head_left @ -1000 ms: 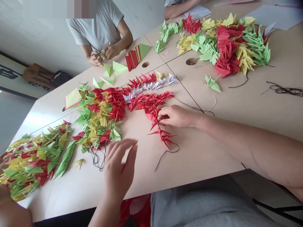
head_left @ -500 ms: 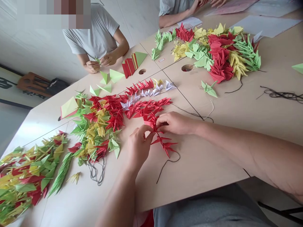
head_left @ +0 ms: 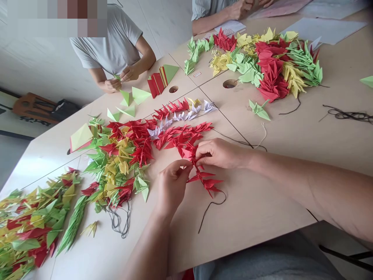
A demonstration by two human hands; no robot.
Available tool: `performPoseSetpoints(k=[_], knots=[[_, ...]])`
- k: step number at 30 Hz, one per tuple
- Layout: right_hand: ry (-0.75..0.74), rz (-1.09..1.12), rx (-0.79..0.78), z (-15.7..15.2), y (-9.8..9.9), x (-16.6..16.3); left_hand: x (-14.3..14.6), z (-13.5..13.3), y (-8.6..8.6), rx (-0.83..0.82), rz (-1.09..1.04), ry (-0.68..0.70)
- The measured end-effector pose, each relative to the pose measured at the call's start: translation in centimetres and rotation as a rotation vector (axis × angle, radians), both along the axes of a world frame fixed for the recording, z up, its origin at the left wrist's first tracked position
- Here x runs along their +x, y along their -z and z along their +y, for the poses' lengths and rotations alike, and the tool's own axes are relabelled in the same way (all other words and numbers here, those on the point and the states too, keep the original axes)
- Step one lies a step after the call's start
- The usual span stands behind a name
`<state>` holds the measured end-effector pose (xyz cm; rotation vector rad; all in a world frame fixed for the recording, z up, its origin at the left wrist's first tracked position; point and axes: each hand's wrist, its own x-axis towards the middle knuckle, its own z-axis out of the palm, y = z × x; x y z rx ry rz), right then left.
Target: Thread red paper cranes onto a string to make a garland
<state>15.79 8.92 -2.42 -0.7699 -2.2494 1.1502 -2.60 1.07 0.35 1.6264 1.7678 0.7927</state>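
A string of red paper cranes lies near the table's front edge, a dark thread trailing from its lower end. My left hand pinches at this string from the left, thumb and forefinger pressed together. From the right, my right hand grips the same string just above, fingers curled round a red crane. The exact spot held is partly hidden by my fingers. Beyond my hands, more red cranes run toward a strand of white cranes.
To the left are mixed green, yellow and red crane strings and a larger pile. Another heap lies far right, near a loose green crane and black thread. A co-worker's hands fold green paper across the table.
The view has shifted slightly. My left hand has slid a little lower relative to the string, and both hands still pinch the red cranes.
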Motion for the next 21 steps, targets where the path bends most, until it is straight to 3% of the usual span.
performPoseSetpoints(k=[21], knots=[[-0.026, 0.136, -0.035, 0.1, -0.3, 0.1, -0.7, 0.6, 1.3, 0.035, -0.306, 0.029]])
